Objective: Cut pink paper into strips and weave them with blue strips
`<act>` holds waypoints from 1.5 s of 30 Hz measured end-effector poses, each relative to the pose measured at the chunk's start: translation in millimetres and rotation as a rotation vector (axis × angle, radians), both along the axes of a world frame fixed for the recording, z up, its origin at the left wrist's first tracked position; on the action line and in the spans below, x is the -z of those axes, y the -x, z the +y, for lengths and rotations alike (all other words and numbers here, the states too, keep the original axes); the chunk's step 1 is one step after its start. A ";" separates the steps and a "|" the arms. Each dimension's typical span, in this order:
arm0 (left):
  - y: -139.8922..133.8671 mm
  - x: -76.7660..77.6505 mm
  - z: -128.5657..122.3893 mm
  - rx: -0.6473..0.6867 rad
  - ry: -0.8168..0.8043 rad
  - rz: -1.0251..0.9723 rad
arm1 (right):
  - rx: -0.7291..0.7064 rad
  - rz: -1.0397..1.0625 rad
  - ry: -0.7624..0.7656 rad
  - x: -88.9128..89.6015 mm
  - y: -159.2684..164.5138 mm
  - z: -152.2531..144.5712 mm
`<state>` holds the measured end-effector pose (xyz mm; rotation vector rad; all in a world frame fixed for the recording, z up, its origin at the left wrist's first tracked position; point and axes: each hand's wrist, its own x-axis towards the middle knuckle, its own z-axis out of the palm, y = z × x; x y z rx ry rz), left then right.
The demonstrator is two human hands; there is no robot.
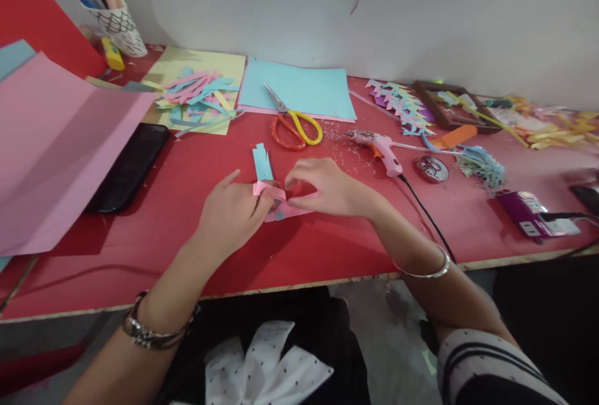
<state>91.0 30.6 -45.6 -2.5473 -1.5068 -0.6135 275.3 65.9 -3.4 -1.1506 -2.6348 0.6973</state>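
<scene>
My left hand (231, 214) pinches a folded pink paper strip (268, 191) between thumb and fingers, low over the red table (309, 255). Facing it, my right hand (332, 188) has its fingers curled, with the thumb and fingertips at the other end of the pink paper. A grey patch shows on the lower pink strip (291, 210) between the hands. Just beyond the left fingers lies a light blue paper piece (262, 163). Scissors (297, 129) with red and yellow handles lie open-bladed beyond the hands, and a pink glue gun (381, 149) rests to their right.
Cut paper strips (199, 94) lie on a yellow sheet at back left, beside blue sheets (299, 87). Pink sheets (60, 155) overhang a black phone (133, 171) at left. Rightward are a round tin (431, 168), a wooden frame (456, 105), and a purple power adapter (528, 214) with cords.
</scene>
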 end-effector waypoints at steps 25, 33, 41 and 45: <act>-5.8 -15.0 -2.3 0.029 0.067 0.022 | 0.061 0.185 0.148 -6.9 15.5 -1.0; -9.4 -12.9 -3.9 -0.025 0.118 -0.080 | 0.120 0.254 0.210 -5.9 21.0 -4.9; -5.7 -8.4 0.1 0.008 -0.016 0.020 | 0.072 0.339 0.232 -5.6 17.3 -9.3; -5.3 -9.4 -0.6 -0.007 0.027 0.009 | 0.116 0.247 0.082 -7.5 -5.2 -18.2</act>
